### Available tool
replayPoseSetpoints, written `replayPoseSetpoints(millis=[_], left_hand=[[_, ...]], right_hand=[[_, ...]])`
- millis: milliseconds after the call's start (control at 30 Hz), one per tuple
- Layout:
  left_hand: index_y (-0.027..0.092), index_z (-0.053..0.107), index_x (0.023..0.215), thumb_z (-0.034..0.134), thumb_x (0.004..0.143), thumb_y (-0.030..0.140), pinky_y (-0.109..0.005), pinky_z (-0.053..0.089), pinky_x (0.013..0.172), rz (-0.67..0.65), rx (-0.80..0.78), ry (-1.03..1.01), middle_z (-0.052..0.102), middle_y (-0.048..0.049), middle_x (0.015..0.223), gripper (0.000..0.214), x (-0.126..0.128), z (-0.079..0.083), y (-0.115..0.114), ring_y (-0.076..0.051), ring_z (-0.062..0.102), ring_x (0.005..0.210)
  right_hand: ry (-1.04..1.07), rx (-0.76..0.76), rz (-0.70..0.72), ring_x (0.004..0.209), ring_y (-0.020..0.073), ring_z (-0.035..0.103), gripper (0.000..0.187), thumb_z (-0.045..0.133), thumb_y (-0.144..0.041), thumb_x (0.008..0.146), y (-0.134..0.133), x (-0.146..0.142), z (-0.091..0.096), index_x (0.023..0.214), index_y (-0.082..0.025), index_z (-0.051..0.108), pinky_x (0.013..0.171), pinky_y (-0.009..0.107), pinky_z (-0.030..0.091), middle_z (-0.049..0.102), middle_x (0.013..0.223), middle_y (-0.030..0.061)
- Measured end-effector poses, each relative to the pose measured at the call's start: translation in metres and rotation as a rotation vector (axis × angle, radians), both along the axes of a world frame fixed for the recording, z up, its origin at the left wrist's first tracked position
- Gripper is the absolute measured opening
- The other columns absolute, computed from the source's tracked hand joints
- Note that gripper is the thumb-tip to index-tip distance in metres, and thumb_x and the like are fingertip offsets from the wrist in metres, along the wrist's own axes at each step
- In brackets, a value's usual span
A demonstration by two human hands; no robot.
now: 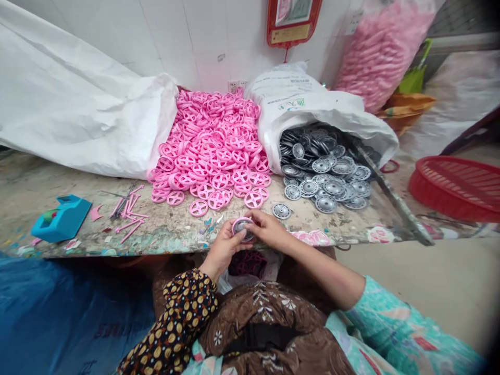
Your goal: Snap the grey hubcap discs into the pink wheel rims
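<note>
My left hand (224, 245) and my right hand (265, 228) meet at the near edge of the worn table (35, 192). Together they grip one pink wheel with a silver hubcap (242, 228) set in it, fingers curled round its rim. A big heap of pink wheels (213, 148) spills from a white sack (78, 104) just beyond my hands. To its right, silver hubcaps (326, 172) pour from a second white sack (308, 104). One loose hubcap (282, 210) lies close to my right hand.
A blue plastic piece (62, 219) and several pink sticks (128, 216) lie at the table's left. A red basket (457, 185) stands on the right. A bag of pink parts (380, 49) leans on the wall. Finished wheels show in a bag (250, 263) at my lap.
</note>
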State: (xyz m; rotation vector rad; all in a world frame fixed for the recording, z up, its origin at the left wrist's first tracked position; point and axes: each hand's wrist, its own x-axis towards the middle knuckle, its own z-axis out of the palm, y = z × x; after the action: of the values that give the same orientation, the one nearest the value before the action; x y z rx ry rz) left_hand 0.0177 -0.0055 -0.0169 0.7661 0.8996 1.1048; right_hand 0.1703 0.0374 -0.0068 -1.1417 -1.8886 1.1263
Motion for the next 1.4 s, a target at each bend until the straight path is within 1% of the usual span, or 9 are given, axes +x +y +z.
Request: replayPoseSetpoints(millis=[233,367,500,600,800,967,1133,1300,1400], left_hand=[[0.018,0.055,0.097,0.07,0.07,0.037,-0.026,0.052,0.049,0.009,0.048,0.269,0.064,-0.0003,0.079,0.036,0.0,0.004,-0.005,-0.014,0.063,0.056],[0.016,0.061,0.098,0.07,0.067,0.037,-0.024,0.048,0.049,-0.133,0.055,0.494,0.062,-0.001,0.067,0.039,-0.031,0.003,0.004,-0.014,0.06,0.054],[0.018,0.061,0.104,0.058,0.077,0.039,-0.027,0.047,0.056,0.366,0.125,0.885,0.058,-0.0017,0.072,0.034,-0.076,-0.002,0.029,-0.014,0.055,0.058],[0.02,0.062,0.109,0.057,0.077,0.034,-0.034,0.047,0.075,0.584,0.229,1.356,0.056,-0.0076,0.097,0.035,-0.1,-0.007,0.048,-0.019,0.056,0.079],[0.019,0.066,0.095,0.057,0.078,0.042,-0.04,0.044,0.081,0.371,0.311,1.748,0.05,-0.0108,0.095,0.03,-0.103,-0.013,0.064,-0.027,0.052,0.093],[0.018,0.066,0.088,0.049,0.084,0.034,-0.041,0.039,0.086,0.398,0.413,1.855,0.052,-0.0142,0.109,0.024,-0.104,-0.019,0.062,-0.029,0.049,0.102],[0.017,0.063,0.1,0.044,0.086,0.031,-0.042,0.036,0.086,0.286,0.473,1.932,0.063,-0.0126,0.097,0.028,-0.111,-0.021,0.061,-0.029,0.051,0.094],[0.018,0.064,0.088,0.037,0.087,0.024,-0.039,0.037,0.083,0.231,0.547,1.967,0.063,-0.013,0.089,0.027,-0.111,-0.023,0.059,-0.028,0.053,0.09],[0.018,0.063,0.089,0.039,0.087,0.023,-0.038,0.039,0.082,0.262,0.538,1.93,0.061,-0.012,0.09,0.025,-0.111,-0.025,0.059,-0.027,0.053,0.089]], right_hand=[[0.18,-0.046,-0.185,0.067,0.0137,0.052,0.011,0.054,-0.031,0.08,-0.018,-0.009,-0.014,0.086,-0.021,0.055,0.062,0.024,0.04,0.057,0.071,-0.0031],[-0.019,-0.075,-0.001,0.068,0.0153,0.056,0.011,0.055,-0.029,0.081,-0.041,-0.001,-0.017,0.087,-0.02,0.06,0.063,0.026,0.043,0.061,0.072,-0.0012],[-0.239,0.132,0.2,0.088,0.0189,0.059,0.025,0.052,-0.027,0.087,-0.064,0.015,-0.011,0.109,-0.021,0.062,0.078,0.031,0.045,0.063,0.098,0.0074],[-0.269,0.252,0.064,0.091,0.019,0.059,0.028,0.046,-0.03,0.091,-0.052,0.031,-0.005,0.111,-0.02,0.062,0.08,0.031,0.046,0.063,0.099,0.0091],[-0.766,0.393,-0.3,0.095,0.0273,0.055,0.032,0.045,-0.033,0.091,0.017,0.072,0.001,0.11,-0.014,0.062,0.083,0.038,0.04,0.062,0.103,0.0153],[-0.998,0.438,-0.085,0.09,0.0286,0.056,0.036,0.053,-0.038,0.087,0.028,0.072,0.003,0.109,-0.011,0.062,0.08,0.037,0.038,0.064,0.096,0.0187],[-1.017,0.385,-0.013,0.09,0.0278,0.057,0.042,0.062,-0.033,0.081,0.026,0.073,0.012,0.118,-0.013,0.058,0.072,0.032,0.037,0.063,0.1,0.0173],[-0.887,0.273,-0.19,0.086,0.0242,0.058,0.025,0.057,-0.031,0.083,0.031,0.094,0.015,0.101,-0.017,0.066,0.069,0.03,0.036,0.066,0.093,0.011],[-0.765,0.417,-0.29,0.087,0.0226,0.056,0.023,0.047,-0.026,0.088,0.019,0.093,0.011,0.099,-0.02,0.066,0.073,0.031,0.036,0.066,0.094,0.0091]])
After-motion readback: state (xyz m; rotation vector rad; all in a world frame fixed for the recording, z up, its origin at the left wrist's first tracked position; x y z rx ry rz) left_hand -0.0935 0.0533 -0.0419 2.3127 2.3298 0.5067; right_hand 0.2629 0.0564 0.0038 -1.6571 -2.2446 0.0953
